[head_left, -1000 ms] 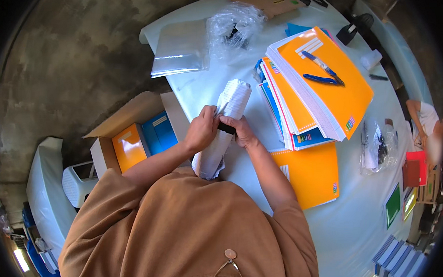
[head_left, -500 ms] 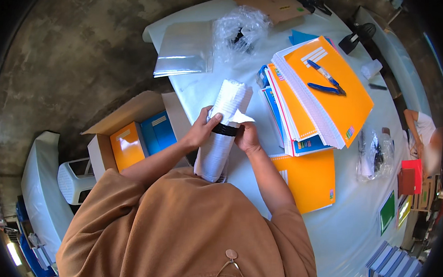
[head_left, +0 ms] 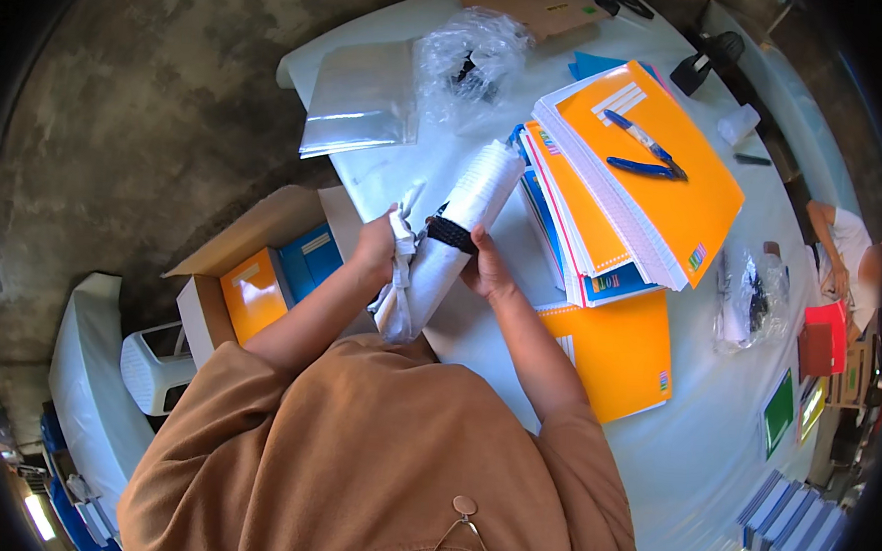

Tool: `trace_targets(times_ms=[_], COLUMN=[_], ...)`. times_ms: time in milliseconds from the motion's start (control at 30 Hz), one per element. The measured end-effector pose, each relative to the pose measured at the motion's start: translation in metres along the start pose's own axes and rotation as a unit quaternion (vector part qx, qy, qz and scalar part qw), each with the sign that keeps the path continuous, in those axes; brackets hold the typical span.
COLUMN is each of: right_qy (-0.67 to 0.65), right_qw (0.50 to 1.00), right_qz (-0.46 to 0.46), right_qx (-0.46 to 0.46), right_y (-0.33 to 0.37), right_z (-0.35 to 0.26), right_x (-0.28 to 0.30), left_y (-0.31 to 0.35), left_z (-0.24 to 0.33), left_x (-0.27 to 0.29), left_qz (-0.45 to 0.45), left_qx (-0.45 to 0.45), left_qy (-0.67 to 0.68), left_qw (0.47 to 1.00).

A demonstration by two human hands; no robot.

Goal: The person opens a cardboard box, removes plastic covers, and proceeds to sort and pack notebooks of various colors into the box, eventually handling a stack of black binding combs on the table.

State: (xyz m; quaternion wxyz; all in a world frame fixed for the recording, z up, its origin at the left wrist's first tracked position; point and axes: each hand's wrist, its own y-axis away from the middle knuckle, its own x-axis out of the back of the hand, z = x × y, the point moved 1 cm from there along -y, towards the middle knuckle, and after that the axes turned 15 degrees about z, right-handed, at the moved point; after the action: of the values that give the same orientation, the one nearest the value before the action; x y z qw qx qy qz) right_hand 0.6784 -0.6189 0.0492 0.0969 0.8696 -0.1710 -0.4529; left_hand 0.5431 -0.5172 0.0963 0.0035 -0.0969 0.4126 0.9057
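Observation:
In front of my chest is a long white ridged roll (head_left: 488, 183), tilted with its far end to the right. A black band (head_left: 450, 234) circles its middle. My right hand (head_left: 487, 266) is closed around the roll's right side, thumb by the band. Crumpled white wrapping (head_left: 399, 258) hangs along the roll's left side, gripped by my left hand (head_left: 374, 244). Most fingers of both hands are hidden. Right of the roll lies a stack of orange spiral notebooks (head_left: 704, 205) with blue ones among them. Blue-handled pliers (head_left: 641, 168) rest opened on top.
A pile of clear sheets (head_left: 356, 96) and crumpled clear plastic (head_left: 473, 53) lie at the table's far side. An open cardboard box (head_left: 205, 313) holding orange and blue notebooks stands at left, beside a white stool (head_left: 157, 365). Another person (head_left: 843, 262) is at far right.
The white wrapping has been pulled from the roll's upper part to its left side by my left hand. The roll's far end has swung right.

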Motion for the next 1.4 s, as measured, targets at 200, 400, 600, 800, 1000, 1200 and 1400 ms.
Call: trace_targets(times_ms=[200, 400, 600, 800, 1000, 1200, 1400], right_qy=[-0.064, -0.055, -0.022, -0.018, -0.019, 0.002, 0.021], right_qw=[0.996, 0.994, 0.997, 0.993, 0.990, 0.987, 0.991], right_qz=[0.051, 0.088, 0.072, 0.092, 0.135, 0.161, 0.121], right_qx=[0.022, 0.019, 0.020, -0.068, -0.027, -0.012, -0.057], right_y=[0.005, 0.001, 0.003, -0.003, -0.017, -0.009, -0.012], right_z=[-0.018, -0.005, -0.004, 0.005, 0.007, 0.007, 0.003], right_x=[-0.008, -0.012, -0.009, -0.008, 0.004, 0.002, 0.013], left_y=[0.025, 0.007, 0.061, 0.068, 0.086, 0.086, 0.064], left_z=[0.057, 0.025, -0.031, -0.019, -0.009, 0.082, 0.125], left_x=[-0.004, 0.047, 0.061, 0.081, 0.130, 0.167, 0.206], left_qz=[-0.036, -0.085, -0.166, -0.189, -0.164, -0.233, -0.059], left_qx=[0.000, -0.226, -0.350, -0.170, -0.159, -0.095, -0.185], left_qy=[0.083, -0.156, -0.588, -0.554, -0.605, -0.671, -0.495], left_qw=[0.996, 0.958, 0.710, 0.793, 0.763, 0.697, 0.847])
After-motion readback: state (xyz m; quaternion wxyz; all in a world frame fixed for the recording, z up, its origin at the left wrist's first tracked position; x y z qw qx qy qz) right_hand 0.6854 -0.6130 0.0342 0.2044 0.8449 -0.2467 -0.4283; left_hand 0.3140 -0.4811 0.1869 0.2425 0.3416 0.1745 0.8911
